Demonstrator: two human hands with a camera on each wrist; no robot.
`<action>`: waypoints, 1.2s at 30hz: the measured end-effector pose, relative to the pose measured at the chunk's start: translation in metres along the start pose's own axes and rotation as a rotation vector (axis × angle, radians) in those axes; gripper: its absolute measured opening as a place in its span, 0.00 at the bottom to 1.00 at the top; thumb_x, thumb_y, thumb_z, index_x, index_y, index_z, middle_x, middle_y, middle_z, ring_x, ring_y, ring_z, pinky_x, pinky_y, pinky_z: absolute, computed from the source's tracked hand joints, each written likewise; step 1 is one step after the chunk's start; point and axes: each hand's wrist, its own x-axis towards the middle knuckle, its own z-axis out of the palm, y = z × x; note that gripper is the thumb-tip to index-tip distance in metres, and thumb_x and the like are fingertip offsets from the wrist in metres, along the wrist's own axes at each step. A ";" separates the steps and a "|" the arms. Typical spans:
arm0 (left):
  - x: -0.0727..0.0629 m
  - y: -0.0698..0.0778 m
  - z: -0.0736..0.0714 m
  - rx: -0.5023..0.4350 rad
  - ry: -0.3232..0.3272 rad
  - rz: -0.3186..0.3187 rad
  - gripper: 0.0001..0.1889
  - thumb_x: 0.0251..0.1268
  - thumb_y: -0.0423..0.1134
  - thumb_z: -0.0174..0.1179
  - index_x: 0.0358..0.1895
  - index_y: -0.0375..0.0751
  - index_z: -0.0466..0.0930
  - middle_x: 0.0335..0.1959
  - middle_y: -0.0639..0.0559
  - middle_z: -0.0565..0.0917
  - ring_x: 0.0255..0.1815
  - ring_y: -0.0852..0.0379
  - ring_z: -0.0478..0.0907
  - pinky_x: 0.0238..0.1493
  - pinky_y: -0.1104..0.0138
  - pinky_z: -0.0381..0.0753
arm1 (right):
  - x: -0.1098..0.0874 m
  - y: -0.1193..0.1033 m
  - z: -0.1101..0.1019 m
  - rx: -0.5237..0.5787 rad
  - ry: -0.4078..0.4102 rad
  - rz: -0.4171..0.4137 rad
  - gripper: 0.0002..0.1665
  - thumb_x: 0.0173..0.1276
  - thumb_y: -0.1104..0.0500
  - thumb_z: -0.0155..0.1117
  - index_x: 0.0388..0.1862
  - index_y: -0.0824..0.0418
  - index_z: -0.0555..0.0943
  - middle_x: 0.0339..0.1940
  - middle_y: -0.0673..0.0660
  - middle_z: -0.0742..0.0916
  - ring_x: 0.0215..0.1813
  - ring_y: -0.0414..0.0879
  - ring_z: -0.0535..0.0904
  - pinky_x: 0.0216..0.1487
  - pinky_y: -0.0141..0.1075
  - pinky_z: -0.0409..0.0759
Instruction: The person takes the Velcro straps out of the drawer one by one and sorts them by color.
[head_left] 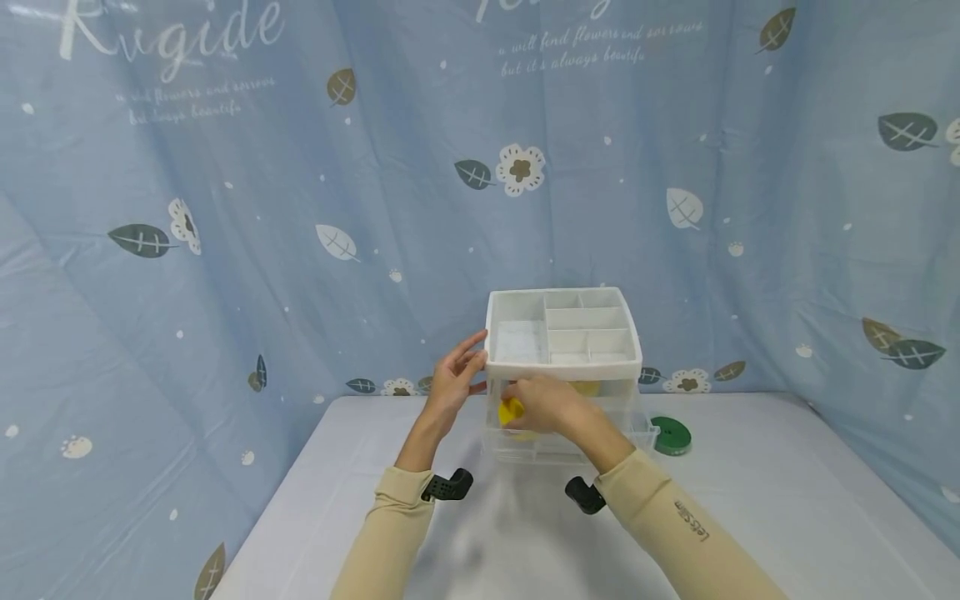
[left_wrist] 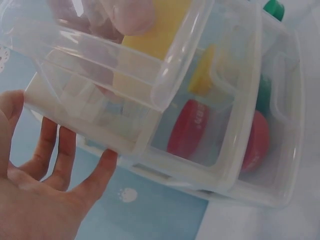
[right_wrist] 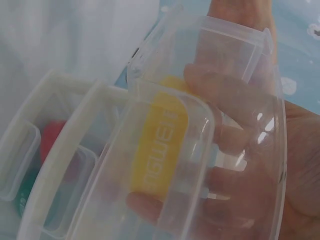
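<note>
A white drawer organizer [head_left: 562, 369] with clear drawers stands on the table. Its upper clear drawer [head_left: 577, 448] is pulled out toward me. My right hand [head_left: 551, 404] reaches into that drawer and pinches a yellow roll [right_wrist: 159, 150] with pale lettering between thumb and fingers; the clear wall lies in front of it in the right wrist view. My left hand [head_left: 452, 385] touches the organizer's left side, fingers spread with fingertips on the white frame, as the left wrist view also shows. Through a lower drawer show a red roll [left_wrist: 187, 129] and something yellow [left_wrist: 202, 70].
A green roll [head_left: 671, 436] lies on the table just right of the organizer. The organizer's top is a white divided tray [head_left: 521, 340]. A blue patterned curtain [head_left: 420, 200] hangs behind the white-covered table [head_left: 765, 475].
</note>
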 end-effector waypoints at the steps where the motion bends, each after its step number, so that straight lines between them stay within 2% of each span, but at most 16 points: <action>1: 0.000 -0.001 0.000 0.000 0.000 -0.003 0.23 0.72 0.51 0.57 0.68 0.65 0.71 0.63 0.45 0.77 0.60 0.50 0.76 0.58 0.49 0.81 | 0.000 0.000 0.001 -0.002 0.005 -0.002 0.25 0.60 0.48 0.74 0.54 0.57 0.84 0.46 0.52 0.88 0.41 0.45 0.77 0.51 0.39 0.81; 5: 0.001 -0.001 0.000 -0.006 -0.004 -0.010 0.22 0.73 0.50 0.56 0.68 0.65 0.70 0.63 0.43 0.76 0.60 0.51 0.76 0.59 0.49 0.81 | 0.000 0.001 0.003 0.008 0.027 -0.002 0.24 0.59 0.48 0.75 0.53 0.56 0.85 0.47 0.52 0.88 0.42 0.46 0.78 0.53 0.41 0.81; 12: -0.003 0.007 0.000 -0.011 -0.029 -0.012 0.24 0.76 0.44 0.52 0.72 0.57 0.66 0.66 0.39 0.74 0.61 0.50 0.75 0.60 0.48 0.79 | 0.000 0.001 0.002 0.033 0.038 -0.001 0.24 0.58 0.48 0.76 0.52 0.55 0.85 0.48 0.52 0.88 0.43 0.45 0.78 0.54 0.41 0.81; 21: 0.000 -0.002 -0.001 0.003 -0.012 0.005 0.21 0.73 0.50 0.55 0.66 0.69 0.71 0.61 0.49 0.78 0.60 0.51 0.77 0.57 0.51 0.82 | -0.001 0.003 0.001 0.071 0.062 -0.020 0.23 0.56 0.47 0.77 0.49 0.56 0.86 0.44 0.50 0.88 0.39 0.43 0.76 0.49 0.38 0.80; 30: 0.000 -0.002 -0.001 0.009 -0.014 0.018 0.22 0.73 0.50 0.55 0.69 0.66 0.70 0.61 0.46 0.78 0.59 0.51 0.77 0.58 0.50 0.82 | -0.006 0.004 -0.006 0.084 0.042 -0.010 0.24 0.56 0.47 0.78 0.50 0.55 0.86 0.47 0.50 0.89 0.40 0.43 0.78 0.51 0.39 0.82; 36: 0.001 -0.002 -0.001 -0.007 -0.012 0.007 0.21 0.72 0.50 0.56 0.67 0.67 0.71 0.62 0.46 0.78 0.59 0.50 0.77 0.58 0.48 0.81 | -0.008 0.006 -0.014 0.122 0.003 -0.019 0.25 0.57 0.48 0.77 0.53 0.54 0.85 0.50 0.49 0.88 0.43 0.43 0.78 0.55 0.41 0.81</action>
